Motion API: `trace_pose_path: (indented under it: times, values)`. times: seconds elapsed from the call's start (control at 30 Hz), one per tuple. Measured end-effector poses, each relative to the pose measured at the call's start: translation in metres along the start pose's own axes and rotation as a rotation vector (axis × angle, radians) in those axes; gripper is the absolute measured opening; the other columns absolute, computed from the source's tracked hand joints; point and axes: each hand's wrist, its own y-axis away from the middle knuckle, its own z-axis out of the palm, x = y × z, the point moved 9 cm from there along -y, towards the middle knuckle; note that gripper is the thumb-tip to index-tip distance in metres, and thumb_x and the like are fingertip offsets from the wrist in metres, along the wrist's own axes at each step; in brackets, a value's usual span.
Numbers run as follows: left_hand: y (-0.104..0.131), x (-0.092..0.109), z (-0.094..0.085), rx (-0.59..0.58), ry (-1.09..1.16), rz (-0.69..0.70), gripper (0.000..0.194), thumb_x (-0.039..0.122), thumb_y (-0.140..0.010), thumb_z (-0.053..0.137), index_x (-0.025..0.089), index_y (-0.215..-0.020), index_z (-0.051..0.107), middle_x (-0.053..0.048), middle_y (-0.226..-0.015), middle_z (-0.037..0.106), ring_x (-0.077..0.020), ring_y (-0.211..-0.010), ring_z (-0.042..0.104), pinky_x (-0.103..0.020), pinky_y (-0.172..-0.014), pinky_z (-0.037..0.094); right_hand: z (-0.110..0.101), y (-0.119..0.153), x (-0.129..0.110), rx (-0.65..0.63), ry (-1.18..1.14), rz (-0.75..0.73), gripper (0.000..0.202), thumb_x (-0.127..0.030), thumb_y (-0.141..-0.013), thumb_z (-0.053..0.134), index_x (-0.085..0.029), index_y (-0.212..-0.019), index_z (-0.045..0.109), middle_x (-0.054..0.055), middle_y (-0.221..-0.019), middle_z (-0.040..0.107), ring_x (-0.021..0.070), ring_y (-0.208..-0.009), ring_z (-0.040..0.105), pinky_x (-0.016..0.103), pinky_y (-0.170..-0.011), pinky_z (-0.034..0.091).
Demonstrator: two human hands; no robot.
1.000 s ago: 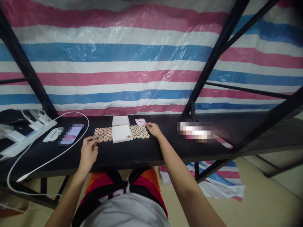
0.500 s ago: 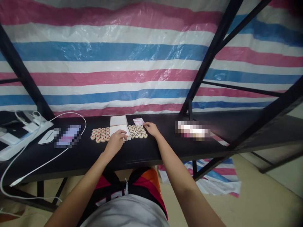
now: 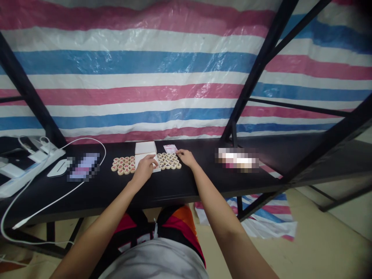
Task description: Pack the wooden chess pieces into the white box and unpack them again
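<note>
An open white box (image 3: 145, 148) stands at the middle of the black table, its lid tilted back. My left hand (image 3: 145, 168) is over the box's tray, fingers bent near its right side; whether they hold a piece is hidden. Left of the box lie rows of round pieces with red characters (image 3: 123, 164). To its right are rows of round pieces with dark characters (image 3: 169, 162). My right hand (image 3: 186, 157) rests at the back right corner of these, fingers bent and close to a small printed card (image 3: 170, 148); its fingertips are too small to make out.
A black table (image 3: 203, 182) spans the view. On its left are a blurred phone (image 3: 84, 166), a white device (image 3: 59, 168), a power strip (image 3: 35, 166) and white cables. A blurred bright object (image 3: 236, 159) lies at the right, near black metal posts.
My left hand has shifted slightly up and to the right over the box. My right hand has hardly moved.
</note>
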Motion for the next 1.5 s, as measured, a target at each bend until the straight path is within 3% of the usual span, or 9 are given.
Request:
trace_pose_path:
  times: [0.27,0.53,0.7,0.87,1.03,1.13,1.33,1.43,1.5]
  values:
    - [-0.009,0.001,-0.010,0.063,0.040,0.022,0.034,0.000,-0.070,0.036,0.017,-0.075,0.065,-0.006,-0.089,0.067,-0.0192,-0.091,0.062,-0.035,-0.089,0.046,0.000,0.001,0.000,0.000,-0.010,0.006,0.025,-0.017,-0.078,0.050,-0.022,-0.093,0.069,0.001,-0.091,0.070,0.0159,-0.088,0.062,0.026,-0.086,0.044]
    - [-0.009,0.005,-0.005,0.086,0.134,0.128,0.032,-0.002,-0.069,0.037,0.015,-0.064,0.063,-0.008,-0.124,0.052,-0.0210,-0.110,0.056,-0.036,-0.091,0.047,-0.001,0.002,-0.002,-0.002,-0.022,0.009,0.025,-0.016,-0.079,0.050,-0.022,-0.094,0.068,0.001,-0.094,0.070,0.0158,-0.090,0.063,0.026,-0.086,0.044]
    - [-0.017,-0.003,-0.005,0.099,0.080,0.046,0.032,-0.004,-0.067,0.036,0.015,-0.062,0.061,-0.010,-0.107,0.058,-0.0199,-0.101,0.058,-0.035,-0.089,0.047,0.000,0.002,-0.002,-0.005,-0.015,0.011,0.025,-0.016,-0.079,0.050,-0.022,-0.095,0.068,0.002,-0.093,0.070,0.0164,-0.090,0.063,0.027,-0.086,0.044]
    - [-0.022,-0.005,0.011,-0.123,-0.069,0.033,0.039,-0.004,-0.067,0.035,0.015,-0.077,0.067,-0.009,-0.096,0.062,-0.0189,-0.094,0.059,-0.033,-0.091,0.043,-0.001,0.002,-0.002,-0.005,-0.010,0.017,0.025,-0.017,-0.079,0.050,-0.021,-0.094,0.069,0.002,-0.092,0.070,0.0163,-0.088,0.063,0.026,-0.085,0.044]
    - [-0.019,-0.013,0.032,-0.454,-0.154,-0.032,0.028,0.016,-0.075,0.048,0.018,-0.092,0.070,-0.008,-0.095,0.067,-0.0216,-0.088,0.061,-0.030,-0.082,0.044,-0.001,0.002,-0.002,0.000,-0.016,0.011,0.025,-0.017,-0.079,0.050,-0.020,-0.094,0.069,0.002,-0.091,0.070,0.0161,-0.086,0.063,0.026,-0.084,0.044]
    - [-0.018,-0.015,0.039,-0.577,-0.090,-0.039,0.027,0.024,-0.076,0.050,0.018,-0.092,0.070,-0.006,-0.092,0.069,-0.0194,-0.083,0.062,-0.026,-0.076,0.043,0.000,0.002,-0.002,0.001,-0.017,0.010,0.025,-0.017,-0.079,0.050,-0.021,-0.094,0.069,0.002,-0.090,0.070,0.0161,-0.087,0.063,0.026,-0.084,0.044]
    - [-0.024,-0.020,0.043,-0.612,0.015,-0.104,0.026,0.026,-0.070,0.058,0.014,-0.089,0.070,-0.006,-0.085,0.069,-0.0180,-0.078,0.061,-0.023,-0.067,0.043,0.000,0.002,-0.002,-0.006,-0.013,0.015,0.024,-0.018,-0.079,0.050,-0.021,-0.094,0.069,0.002,-0.091,0.070,0.0163,-0.088,0.063,0.026,-0.084,0.044]
    - [-0.027,-0.017,0.035,-0.538,0.049,-0.087,0.020,0.023,-0.068,0.059,0.014,-0.083,0.069,-0.005,-0.079,0.066,-0.0175,-0.074,0.060,-0.025,-0.068,0.043,0.000,0.002,-0.002,-0.004,-0.014,0.015,0.024,-0.017,-0.079,0.050,-0.022,-0.095,0.068,0.002,-0.095,0.070,0.0161,-0.091,0.063,0.026,-0.085,0.044]
    - [-0.026,-0.013,0.019,-0.425,0.088,-0.041,0.018,0.025,-0.071,0.057,0.015,-0.082,0.068,-0.004,-0.081,0.065,-0.0172,-0.075,0.059,-0.026,-0.071,0.044,0.001,0.001,-0.001,-0.009,-0.008,0.012,0.025,-0.017,-0.079,0.050,-0.022,-0.095,0.068,0.002,-0.097,0.070,0.0160,-0.092,0.062,0.026,-0.086,0.044]
